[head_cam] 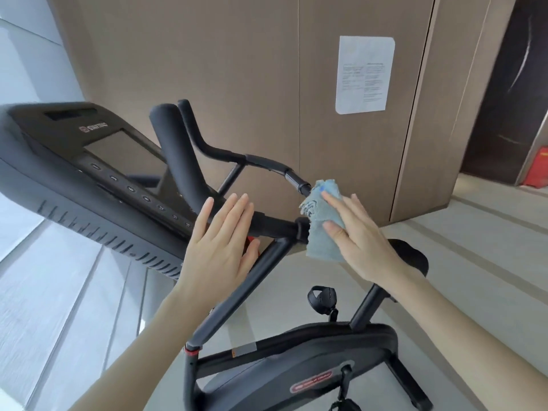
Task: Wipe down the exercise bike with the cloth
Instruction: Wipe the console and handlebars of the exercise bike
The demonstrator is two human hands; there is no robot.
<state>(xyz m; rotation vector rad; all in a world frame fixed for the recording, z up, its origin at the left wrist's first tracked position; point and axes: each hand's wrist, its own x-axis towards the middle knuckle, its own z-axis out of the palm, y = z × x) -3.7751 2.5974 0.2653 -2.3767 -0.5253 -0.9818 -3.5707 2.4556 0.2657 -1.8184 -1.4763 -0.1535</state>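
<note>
A black exercise bike (237, 295) fills the middle of the head view, its curved handlebar (267, 163) above and its body at the bottom. A light blue cloth (321, 232) lies against the right end of the handlebar. My right hand (360, 241) presses the cloth onto the bar with straight fingers. My left hand (221, 247) hovers flat with spread fingers over the handlebar stem, left of the cloth; whether it touches the bar is unclear.
A black treadmill console (98, 173) stands close on the left. The bike's saddle (412, 256) sits behind my right hand, a pedal (321, 298) below it. Brown wall panels with a white paper notice (364, 74) rise behind. A red object (538, 167) is at far right.
</note>
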